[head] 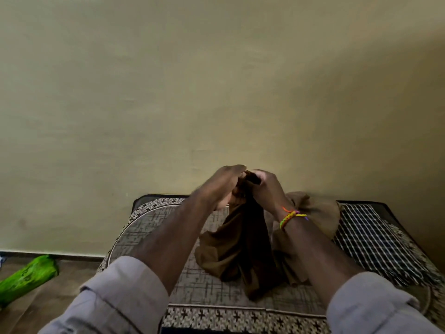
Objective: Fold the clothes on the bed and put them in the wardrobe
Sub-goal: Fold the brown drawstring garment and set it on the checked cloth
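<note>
**Both hands gripping a dark brown garment above the bed**

Head view, looking forward and down. Left hand (222, 186) and right hand (266, 189) raised close together over the middle of the bed (149, 227), fingers closed around the bunched top of a dark brown garment (243, 247). Fingertips nearly meeting at the top of the cloth, with a small fold of dark fabric poking out between them. Garment hanging down from both grips in loose folds, lower end resting on the bed cover just in front of the near edge of the bed. Pale grey sleeves (125, 292) rolled back on both forearms. Braided bracelet (290, 216) in yellow, green and orange on the right wrist, loose thread ends sticking out to the right.

Tan cloth (317, 213) heaped on the bed just right of the hands, partly hidden behind the right forearm, touching or overlapping the brown garment lower down. Black-and-white checked cloth (366, 232) spread over the right side of the bed, beside the tan heap. Bed cover patterned grey in the middle, with a black-and-cream cross border along the edges. Plain yellowish wall (216, 80) behind the bed. Green bag (26, 278) lying on the brown floor well to the left of the bed.
</note>
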